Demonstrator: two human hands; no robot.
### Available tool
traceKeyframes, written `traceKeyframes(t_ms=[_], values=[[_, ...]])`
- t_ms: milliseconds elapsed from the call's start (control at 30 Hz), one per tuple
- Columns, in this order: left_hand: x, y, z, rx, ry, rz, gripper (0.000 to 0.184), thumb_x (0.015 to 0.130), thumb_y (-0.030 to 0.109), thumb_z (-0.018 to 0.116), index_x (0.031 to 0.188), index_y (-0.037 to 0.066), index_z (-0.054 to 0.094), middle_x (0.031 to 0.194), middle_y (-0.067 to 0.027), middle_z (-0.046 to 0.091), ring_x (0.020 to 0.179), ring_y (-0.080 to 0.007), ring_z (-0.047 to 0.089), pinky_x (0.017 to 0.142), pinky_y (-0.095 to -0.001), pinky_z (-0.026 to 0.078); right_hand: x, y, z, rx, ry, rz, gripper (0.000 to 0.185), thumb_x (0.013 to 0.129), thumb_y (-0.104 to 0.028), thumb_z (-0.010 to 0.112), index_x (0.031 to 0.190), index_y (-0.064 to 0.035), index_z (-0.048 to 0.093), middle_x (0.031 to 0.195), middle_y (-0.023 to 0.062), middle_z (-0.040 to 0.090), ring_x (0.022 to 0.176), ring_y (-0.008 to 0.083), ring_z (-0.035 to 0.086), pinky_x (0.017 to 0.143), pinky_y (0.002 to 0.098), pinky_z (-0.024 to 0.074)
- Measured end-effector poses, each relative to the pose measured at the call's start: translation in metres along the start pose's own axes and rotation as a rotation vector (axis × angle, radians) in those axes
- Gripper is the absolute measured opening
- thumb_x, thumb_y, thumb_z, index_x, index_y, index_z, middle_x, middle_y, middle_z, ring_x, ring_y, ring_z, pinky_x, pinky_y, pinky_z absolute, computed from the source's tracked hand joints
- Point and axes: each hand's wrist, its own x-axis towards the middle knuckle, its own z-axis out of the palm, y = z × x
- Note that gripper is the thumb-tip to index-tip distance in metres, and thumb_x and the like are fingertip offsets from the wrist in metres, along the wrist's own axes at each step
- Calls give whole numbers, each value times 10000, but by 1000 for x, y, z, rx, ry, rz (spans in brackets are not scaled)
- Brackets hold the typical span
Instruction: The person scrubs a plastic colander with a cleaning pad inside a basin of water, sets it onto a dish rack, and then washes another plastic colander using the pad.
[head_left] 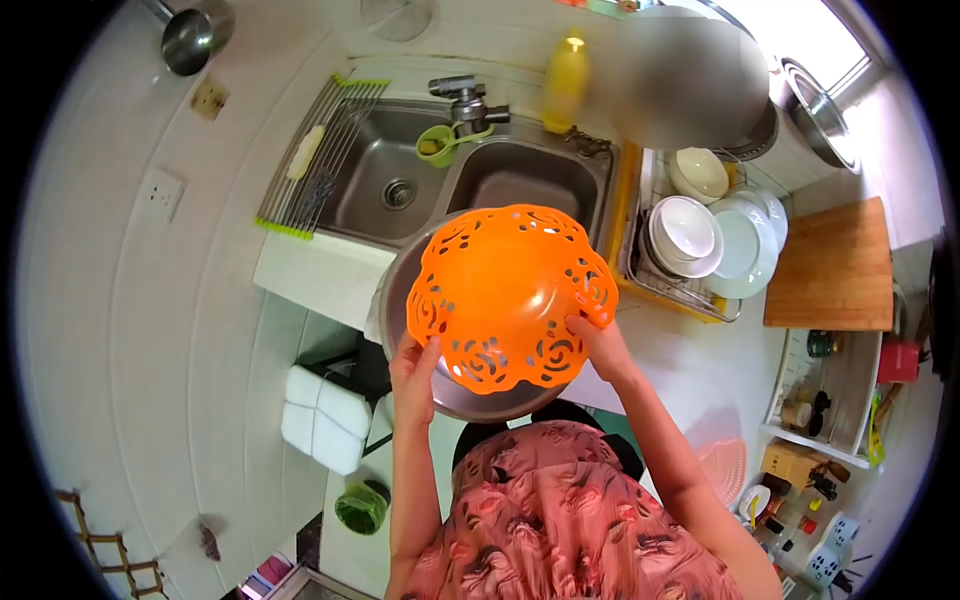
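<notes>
An orange plastic fruit bowl (505, 285) with a scalloped rim and rose-shaped cut-outs is held in front of me by both hands. My left hand (412, 378) grips its lower left rim, thumb on the near face. My right hand (602, 350) pinches the lower right rim. Behind and below the bowl is a large metal basin (470, 398), mostly covered by it. Most of my fingers are hidden behind the rim.
Beyond the basin lies a double sink (375, 195) with a faucet (465, 100) and a green ladle (437, 146). A roll-up rack (318, 160) spans its left side. To the right stand a dish rack (725, 312) with bowls and plates, and a wooden cutting board (830, 265).
</notes>
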Motion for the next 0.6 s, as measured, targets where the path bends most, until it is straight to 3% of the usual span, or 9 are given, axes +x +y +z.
traceKeyframes(t_ms=[33, 233, 333, 367, 433, 533, 567, 600], values=[[-3, 2, -1, -38, -14, 8, 415, 970, 56, 607, 1375, 17, 526, 1273, -75, 626, 1160, -140, 580, 1008, -299, 439, -2, -5, 7, 65, -46, 10, 298, 913, -78, 595, 1208, -36, 588, 964, 6, 612, 847, 104, 572, 710, 269, 486], [-6, 12, -1, -95, 8, -40, 411, 952, 30, 613, 1353, -5, 530, 1284, -90, 622, 1163, -173, 597, 1001, -320, 464, 4, 0, 11, 35, -68, 107, 353, 934, -172, 628, 1253, -25, 589, 1004, 21, 656, 923, 117, 619, 783, 287, 515], [-2, 8, -5, -80, -2, -83, 397, 919, -21, 622, 1305, -46, 537, 1277, -120, 621, 1151, -205, 611, 992, -338, 476, 9, -6, 5, -209, -175, -6, 355, 946, -195, 632, 1264, -39, 604, 1055, 16, 678, 948, 139, 635, 810, 294, 520], [0, 3, -3, -132, 26, 9, 342, 895, -53, 652, 1229, -81, 585, 1180, -125, 667, 1046, -193, 656, 944, -324, 507, 7, -10, 1, -207, -172, -74, 357, 948, -196, 633, 1270, -43, 605, 1061, 23, 686, 950, 147, 640, 822, 302, 521], [3, -1, 1, -147, -7, 88, 362, 896, -53, 663, 1250, -47, 586, 1202, -110, 663, 1083, -191, 641, 964, -322, 494, 6, -17, -1, -207, -180, -204, 361, 953, -198, 635, 1281, -49, 607, 1072, 37, 702, 953, 162, 651, 845, 318, 523], [22, -15, 13, -135, -67, 197, 402, 912, -14, 652, 1305, -5, 569, 1294, -94, 626, 1176, -217, 603, 1031, -354, 457, 10, -31, -10, -364, -24, -194, 405, 957, -182, 636, 1333, -50, 570, 1098, 91, 711, 995, 209, 666, 870, 336, 520], [27, -19, 21, 4, -61, 242, 409, 928, 18, 652, 1326, 2, 560, 1299, -90, 625, 1194, -216, 590, 1042, -352, 451, 17, -34, -16, -400, 16, -545, 495, 919, -130, 663, 1392, -72, 526, 1195, 149, 676, 1075, 266, 667, 893, 344, 524], [35, -28, 21, -21, -41, 236, 408, 934, 27, 647, 1332, 4, 557, 1302, -88, 624, 1194, -216, 589, 1044, -355, 450, 21, -43, -24, -418, 0, -651, 514, 912, -113, 665, 1402, -66, 518, 1242, 147, 655, 1095, 256, 661, 910, 335, 520]])
